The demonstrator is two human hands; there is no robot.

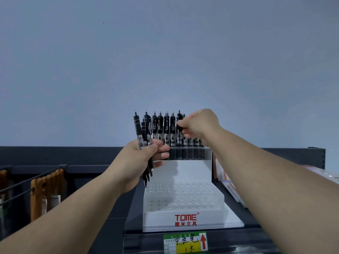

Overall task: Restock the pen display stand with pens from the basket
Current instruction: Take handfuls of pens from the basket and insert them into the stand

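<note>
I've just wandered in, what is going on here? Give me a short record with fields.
left hand: grips a bundle of pens, tips down
right hand: pinches a single pen at the back row
display stand: white, red TOME lettering
back row: upright black pens
front holes: empty
price label: below the stand, red arrow
basket: not in view
</note>
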